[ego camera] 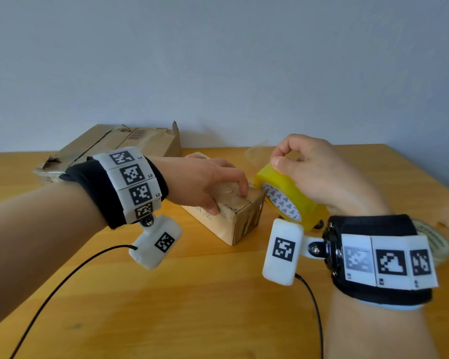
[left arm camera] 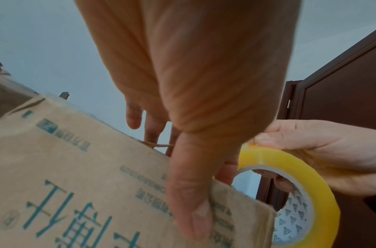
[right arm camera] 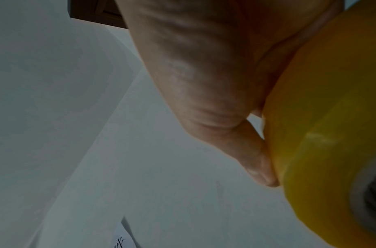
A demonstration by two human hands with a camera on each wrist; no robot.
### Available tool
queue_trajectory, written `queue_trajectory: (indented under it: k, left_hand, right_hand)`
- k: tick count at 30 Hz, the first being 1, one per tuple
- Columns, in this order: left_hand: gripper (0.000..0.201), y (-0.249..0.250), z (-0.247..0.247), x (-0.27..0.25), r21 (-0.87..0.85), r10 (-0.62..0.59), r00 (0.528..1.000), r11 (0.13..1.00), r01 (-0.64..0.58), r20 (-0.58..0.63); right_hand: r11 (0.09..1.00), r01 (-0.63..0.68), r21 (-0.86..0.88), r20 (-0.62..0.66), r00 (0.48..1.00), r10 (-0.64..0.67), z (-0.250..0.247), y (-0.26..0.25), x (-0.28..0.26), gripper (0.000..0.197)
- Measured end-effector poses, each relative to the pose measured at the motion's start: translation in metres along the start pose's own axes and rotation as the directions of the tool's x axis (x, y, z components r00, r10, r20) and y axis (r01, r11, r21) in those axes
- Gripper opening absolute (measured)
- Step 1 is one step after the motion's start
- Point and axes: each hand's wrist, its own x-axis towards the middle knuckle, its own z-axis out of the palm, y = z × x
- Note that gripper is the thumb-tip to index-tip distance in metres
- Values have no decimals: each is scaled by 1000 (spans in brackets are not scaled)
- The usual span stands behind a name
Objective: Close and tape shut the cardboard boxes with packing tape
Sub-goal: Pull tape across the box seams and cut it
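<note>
- The left hand (ego camera: pixel 205 182) is pressing down on the small cardboard box (ego camera: pixel 233 216) sitting mid-bench (ego camera: pixel 192 294), its fingers (ego camera: pixel 241 189) spread over the top and its thumb clamping the near side.
- The right hand (ego camera: pixel 319 174) is gripping the yellow tape roll (ego camera: pixel 288 200) just beside the box's end, fingers hooking through the core, thumb bearing on the rim.
- To do this step well, I judge the flaps should be kept flat while the tape is being drawn straight along the seam.
- The tape's loose end is proving hard to make out; a larger box (ego camera: pixel 119 143) is sitting behind, partly hidden.
</note>
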Motion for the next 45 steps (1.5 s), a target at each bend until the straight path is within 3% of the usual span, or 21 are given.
queue_trajectory:
  k: [6, 27, 37, 42, 45]
  left_hand:
    - [49, 1, 2, -3, -5, 15, 1000, 1000, -15, 1]
    - [68, 6, 3, -6, -103, 13, 999, 994, -18, -49]
    - [98, 1, 7, -12, -146, -66, 997, 988, 58, -46]
    - [99, -1, -2, -25, -364, -81, 983, 931, 15, -165]
    - [90, 5, -9, -33, -386, -92, 964, 922, -12, -249]
  right_hand:
    - [1000, 6, -4, 3, 1000, -6, 4, 0, 3, 12]
    - [999, 37, 6, -13, 999, -37, 3, 1, 5, 13]
    - [999, 6, -51, -101, 995, -12, -10, 2, -3, 14]
    - [998, 9, -61, -124, 992, -16, -19, -6, -17, 14]
    - [997, 3, -76, -94, 996, -10, -24, -15, -25, 13]
